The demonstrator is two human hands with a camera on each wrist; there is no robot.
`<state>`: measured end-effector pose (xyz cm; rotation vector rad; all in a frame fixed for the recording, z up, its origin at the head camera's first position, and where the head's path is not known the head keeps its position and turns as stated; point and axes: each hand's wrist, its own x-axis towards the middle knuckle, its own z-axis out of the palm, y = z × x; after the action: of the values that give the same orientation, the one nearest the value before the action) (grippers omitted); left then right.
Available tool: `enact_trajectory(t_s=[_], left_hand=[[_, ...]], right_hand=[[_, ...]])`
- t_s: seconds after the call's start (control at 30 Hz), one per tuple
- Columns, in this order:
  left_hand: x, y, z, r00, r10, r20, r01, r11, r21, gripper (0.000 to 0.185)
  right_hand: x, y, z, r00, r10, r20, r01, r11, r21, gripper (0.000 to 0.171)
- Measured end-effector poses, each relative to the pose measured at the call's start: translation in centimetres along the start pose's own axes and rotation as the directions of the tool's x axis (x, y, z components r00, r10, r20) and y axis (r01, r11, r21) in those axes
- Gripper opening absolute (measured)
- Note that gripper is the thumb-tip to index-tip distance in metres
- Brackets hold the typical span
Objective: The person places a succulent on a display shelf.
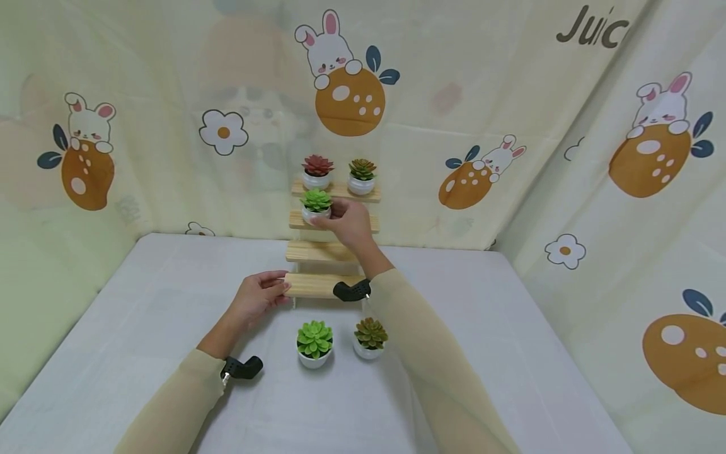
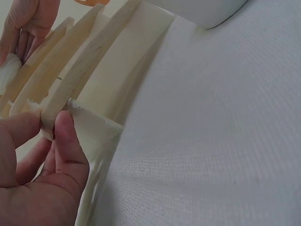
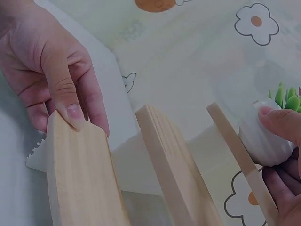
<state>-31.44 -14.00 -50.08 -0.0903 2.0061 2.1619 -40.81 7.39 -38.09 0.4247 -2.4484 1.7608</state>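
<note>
A bright-green, pointed-leaf rosette succulent in a round white pot (image 1: pixel 316 203) is at the left part of the second-farthest board of a four-board pale wooden stand (image 1: pixel 317 251). Five potted succulents show: this one, a red (image 1: pixel 317 166) and a green-orange one (image 1: pixel 362 170) on the farthest board, and a green (image 1: pixel 314 342) and a brownish-green one (image 1: pixel 370 335) on the white-covered table (image 1: pixel 482 328). The right hand (image 1: pixel 353 224), arm stretched far, pinches its pot; the left hand (image 1: pixel 255 301), reaching from near left, pinches the nearest board's left end.
</note>
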Motion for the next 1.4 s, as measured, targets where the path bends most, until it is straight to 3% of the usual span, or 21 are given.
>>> enact_trajectory(t_s=[0.7,1.03,1.4], left_hand=[[-0.3,0.3,0.2,1.000,0.015,0.012,-0.015,1.000,0.006,0.048],[-0.2,0.3,0.2,1.000,0.021,0.016,-0.020,1.000,-0.005,0.048],[-0.4,0.4,0.2,1.000,0.010,0.013,-0.010,1.000,-0.021,0.048]], right_hand=[[-0.1,-0.2,0.4,1.000,0.022,0.011,-0.022,0.999,-0.031,0.054],[-2.0,-0.3,-0.6,1.000,-0.002,-0.006,0.002,0.998,0.067,0.055],[-4.5,0.9,-3.1,0.999,-0.020,-0.040,0.026,0.991,0.132,0.053]])
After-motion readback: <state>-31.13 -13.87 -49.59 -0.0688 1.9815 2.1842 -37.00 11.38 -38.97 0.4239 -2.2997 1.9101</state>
